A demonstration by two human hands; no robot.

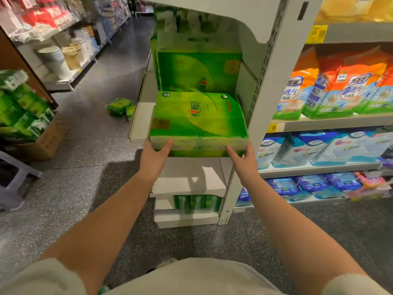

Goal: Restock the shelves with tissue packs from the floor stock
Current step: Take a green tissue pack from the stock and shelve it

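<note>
- Head view: the flat green plastic-wrapped tissue pack (198,118) lay on the white metal end shelf (141,122), printed face up, its near edge jutting past the shelf front; its long axis ran left to right.
- The left hand (156,155) gripped the near-left corner and the right hand (242,158) the near-right corner; the fingers beneath were hidden.
- Behind it, a second upright green pack (198,71) was partly covered.
- A brown cardboard box of green packs (45,141) was cut off at the left.
</note>
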